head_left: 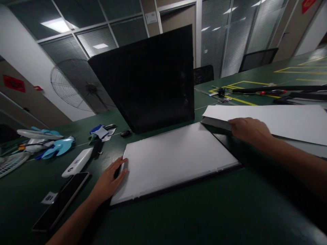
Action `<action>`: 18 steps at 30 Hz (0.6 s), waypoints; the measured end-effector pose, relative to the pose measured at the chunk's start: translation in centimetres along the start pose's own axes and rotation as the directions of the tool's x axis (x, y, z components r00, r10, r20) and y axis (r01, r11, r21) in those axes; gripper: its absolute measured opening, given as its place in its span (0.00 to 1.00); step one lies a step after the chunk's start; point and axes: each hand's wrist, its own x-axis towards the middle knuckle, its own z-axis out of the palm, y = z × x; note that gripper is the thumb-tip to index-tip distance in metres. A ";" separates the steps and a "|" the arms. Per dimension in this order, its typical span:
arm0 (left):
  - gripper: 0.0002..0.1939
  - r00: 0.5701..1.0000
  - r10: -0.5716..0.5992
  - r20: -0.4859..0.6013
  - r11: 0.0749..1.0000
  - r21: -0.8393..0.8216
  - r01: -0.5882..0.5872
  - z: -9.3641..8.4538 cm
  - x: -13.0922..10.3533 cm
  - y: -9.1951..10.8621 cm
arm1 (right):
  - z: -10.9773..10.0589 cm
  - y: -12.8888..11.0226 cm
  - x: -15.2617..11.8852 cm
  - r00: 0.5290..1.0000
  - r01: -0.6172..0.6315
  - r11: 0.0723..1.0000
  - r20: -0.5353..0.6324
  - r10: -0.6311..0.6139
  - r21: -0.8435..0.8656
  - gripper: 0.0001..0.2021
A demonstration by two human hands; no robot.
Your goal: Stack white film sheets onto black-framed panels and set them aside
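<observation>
Holding the near left edge of a folded white sheet [298, 119], the right grip [249, 131] has its fingers closed over the border, with the thumb hidden. Beneath and nearer than this grip, part of another pale layer [310, 147] shows. The left grip [108, 180] rests at the left edge of a flat white panel [171, 153], thumb and fingers apart, touching the rim without closing on it. The panel lies on the green bench [178, 219] between the two grips, dark edging showing along its near and right sides. Beyond it, ahead of both grips, a large black screen-like panel [150, 78] stands tilted, separate from the white one. As for progress, the white panel is down flat with its upper face exposed, while the folded sheet is beside it rather than over it, held partly raised; whether that sheet has come off the panel cannot be told. No fastening or joining of the pieces shows. Left of the left grip lie a dark phone [61, 202] and a white handheld device [78, 162]; a black mouse [125, 133] sits farther off.
</observation>
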 end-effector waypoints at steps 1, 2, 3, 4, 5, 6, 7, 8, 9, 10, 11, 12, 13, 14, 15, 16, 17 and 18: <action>0.36 1.000 -0.003 0.003 1.000 0.000 0.003 0.0 0.0 -0.1 | 0.1 0.2 0.2 1.000 -0.008 1.000 0.005 0.008 0.000 0.25; 0.36 1.000 -0.005 0.005 1.000 -0.001 0.005 0.1 0.0 -0.2 | 0.2 0.4 0.4 1.000 -0.018 1.000 0.007 0.018 -0.001 0.25; 0.35 1.000 -0.005 0.006 1.000 0.000 0.005 0.2 0.0 -0.3 | 0.3 0.6 0.5 1.000 -0.028 1.000 0.006 0.028 -0.003 0.24; 0.35 1.000 -0.003 0.005 1.000 0.000 0.003 0.2 0.0 -0.4 | 0.3 0.7 0.7 0.999 -0.036 0.999 0.002 0.036 -0.005 0.24; 0.35 1.000 -0.002 0.005 1.000 0.001 0.002 0.3 0.0 -0.5 | 0.3 0.8 0.7 0.999 -0.042 0.999 -0.003 0.042 -0.006 0.24; 0.35 1.000 -0.001 0.004 1.000 0.002 0.001 0.3 0.0 -0.6 | 0.3 0.9 0.8 0.999 -0.044 0.999 -0.009 0.044 -0.005 0.23; 0.35 1.000 -0.003 0.001 1.000 0.003 0.003 0.4 0.0 -0.6 | 0.2 0.9 0.8 0.999 -0.045 0.999 -0.016 0.045 -0.003 0.22; 0.35 1.000 -0.004 -0.002 1.000 0.004 0.004 0.4 0.0 -0.7 | 0.1 0.9 0.8 0.999 -0.044 0.999 -0.022 0.044 0.002 0.22; 0.35 1.000 -0.005 -0.003 1.000 0.004 0.005 0.4 0.0 -0.7 | 0.1 0.8 0.7 0.999 -0.043 0.999 -0.026 0.043 0.007 0.21; 0.36 1.000 -0.004 -0.001 1.000 0.004 0.004 0.4 0.0 -0.8 | 0.0 0.6 0.6 0.999 -0.039 0.999 -0.029 0.040 0.011 0.21; 0.35 1.000 -0.003 0.000 1.000 0.004 0.003 0.4 0.0 -0.8 | 0.0 0.5 0.6 0.999 -0.034 0.999 -0.029 0.034 0.015 0.20; 0.35 1.000 0.000 0.000 1.000 0.004 0.000 0.4 0.0 -0.7 | 0.0 0.3 0.5 0.999 -0.026 1.000 -0.026 0.026 0.016 0.20; 0.36 1.000 0.002 0.001 1.000 0.004 -0.002 0.4 0.0 -0.7 | 0.0 0.2 0.4 1.000 -0.015 1.000 -0.022 0.015 0.017 0.20; 0.36 1.000 0.002 0.002 1.000 0.004 -0.002 0.3 0.0 -0.7 | 0.0 0.1 0.4 1.000 -0.002 1.000 -0.016 0.002 0.016 0.20; 0.36 1.000 0.001 0.004 1.000 0.004 -0.001 0.3 0.0 -0.6 | 0.0 0.1 0.4 1.000 0.009 1.000 -0.010 -0.008 0.016 0.20; 0.37 1.000 -0.002 0.005 1.000 0.004 0.002 0.3 0.0 -0.6 | 0.0 0.1 0.4 1.000 0.012 1.000 -0.004 -0.012 0.014 0.20; 0.37 1.000 -0.006 0.007 1.000 0.004 0.006 0.3 0.0 -0.5 | 0.0 0.1 0.4 1.000 0.009 1.000 0.004 -0.009 0.010 0.20; 0.38 1.000 -0.009 0.012 1.000 0.007 0.009 0.2 0.0 -0.5 | 0.0 0.3 0.3 1.000 0.003 1.000 0.014 -0.003 0.005 0.20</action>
